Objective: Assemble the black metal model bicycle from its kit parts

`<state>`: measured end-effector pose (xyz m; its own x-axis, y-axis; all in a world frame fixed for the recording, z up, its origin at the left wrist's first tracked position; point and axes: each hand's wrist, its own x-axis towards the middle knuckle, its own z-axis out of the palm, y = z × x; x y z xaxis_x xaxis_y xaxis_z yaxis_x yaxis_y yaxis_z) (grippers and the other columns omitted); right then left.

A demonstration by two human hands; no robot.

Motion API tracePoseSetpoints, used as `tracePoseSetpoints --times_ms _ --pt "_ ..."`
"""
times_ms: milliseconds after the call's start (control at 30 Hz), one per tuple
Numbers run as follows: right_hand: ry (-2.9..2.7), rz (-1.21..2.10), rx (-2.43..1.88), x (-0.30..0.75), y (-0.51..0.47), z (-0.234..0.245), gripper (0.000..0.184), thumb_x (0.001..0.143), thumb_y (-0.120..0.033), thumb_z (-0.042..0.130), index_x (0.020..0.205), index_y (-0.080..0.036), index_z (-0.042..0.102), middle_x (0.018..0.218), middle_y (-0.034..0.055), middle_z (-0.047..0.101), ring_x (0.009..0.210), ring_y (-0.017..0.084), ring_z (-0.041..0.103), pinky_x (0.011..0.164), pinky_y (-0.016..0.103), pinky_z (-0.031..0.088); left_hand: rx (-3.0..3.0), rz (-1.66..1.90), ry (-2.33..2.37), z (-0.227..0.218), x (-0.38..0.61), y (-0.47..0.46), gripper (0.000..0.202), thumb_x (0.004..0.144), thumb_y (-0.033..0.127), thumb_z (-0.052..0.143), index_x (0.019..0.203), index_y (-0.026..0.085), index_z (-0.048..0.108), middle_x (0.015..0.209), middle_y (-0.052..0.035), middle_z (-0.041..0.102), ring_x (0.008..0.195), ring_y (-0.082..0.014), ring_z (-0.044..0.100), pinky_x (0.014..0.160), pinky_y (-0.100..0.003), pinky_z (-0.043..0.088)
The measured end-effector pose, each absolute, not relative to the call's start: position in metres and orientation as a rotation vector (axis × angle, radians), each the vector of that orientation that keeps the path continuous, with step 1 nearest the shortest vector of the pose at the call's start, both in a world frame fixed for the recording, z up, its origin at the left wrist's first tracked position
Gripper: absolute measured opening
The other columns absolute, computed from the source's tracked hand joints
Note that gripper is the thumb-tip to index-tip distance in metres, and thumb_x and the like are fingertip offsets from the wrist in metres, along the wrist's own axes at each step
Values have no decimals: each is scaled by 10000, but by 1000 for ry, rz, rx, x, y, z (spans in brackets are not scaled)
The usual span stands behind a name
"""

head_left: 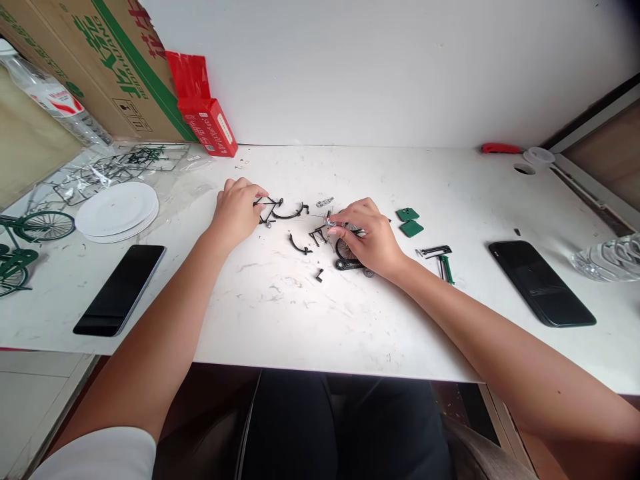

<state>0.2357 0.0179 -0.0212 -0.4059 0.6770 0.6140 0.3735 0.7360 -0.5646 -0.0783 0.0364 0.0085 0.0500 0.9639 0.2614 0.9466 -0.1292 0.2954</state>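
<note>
My left hand (235,212) rests on the white table (280,313) with its fingers curled onto a thin black model bicycle frame (273,210). My right hand (367,237) pinches a small silver part (331,219) over a small black wheel (345,251). Loose black pieces lie between the hands: a curved mudguard (299,245), a small bracket (319,274) and a black chain piece (349,265). Another silver part (325,201) lies just beyond them.
Two green square pieces (410,222) and a green-and-black tool (443,260) lie right of my right hand. Black phones lie at left (120,289) and right (541,283). White plates (117,211), plastic sprues (110,170), finished green bicycles (25,243), a red box (207,125), a cardboard box (100,60) and bottles (607,257) stand around.
</note>
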Motion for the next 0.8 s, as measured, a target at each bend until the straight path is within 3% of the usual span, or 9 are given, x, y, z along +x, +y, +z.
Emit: tracePoseSetpoints --times_ms 167,300,467,600,800 --pt "-2042 429 -804 235 17 -21 309 1053 -521 705 1162 -274 856 1010 92 823 1096 326 674 912 523 594 2101 633 2066 1 -79 41 203 992 224 651 1083 188 829 1079 -133 683 1272 -392 571 1167 -575 494" --pt "-2044 428 -802 235 18 -22 322 1056 -528 697 1162 -267 853 1011 94 821 1102 324 678 907 516 594 2029 702 2077 -4 -80 42 168 954 311 741 1011 181 831 1085 -133 609 1284 -388 548 1211 -559 472" --pt "-2035 435 -820 235 17 -22 324 1058 -526 699 1175 -260 842 1019 93 818 1101 320 674 927 511 591 2033 846 2037 -7 -79 43 113 957 282 740 961 185 797 1125 -127 593 1250 -353 561 1253 -564 430" --pt "-2003 457 -831 234 16 -20 350 1052 -514 717 1287 -266 795 1015 84 809 1100 313 675 963 517 591 2098 1084 1954 -8 -76 46 84 977 276 734 982 200 770 1173 -134 599 1226 -328 566 1177 -536 493" --pt "-1999 450 -857 233 14 -18 249 1078 -445 688 1194 -263 813 1025 86 814 1085 313 673 926 508 598 2167 1330 1793 1 -60 39 56 978 278 744 958 225 740 1112 -99 705 1177 -292 608 1040 -465 553"
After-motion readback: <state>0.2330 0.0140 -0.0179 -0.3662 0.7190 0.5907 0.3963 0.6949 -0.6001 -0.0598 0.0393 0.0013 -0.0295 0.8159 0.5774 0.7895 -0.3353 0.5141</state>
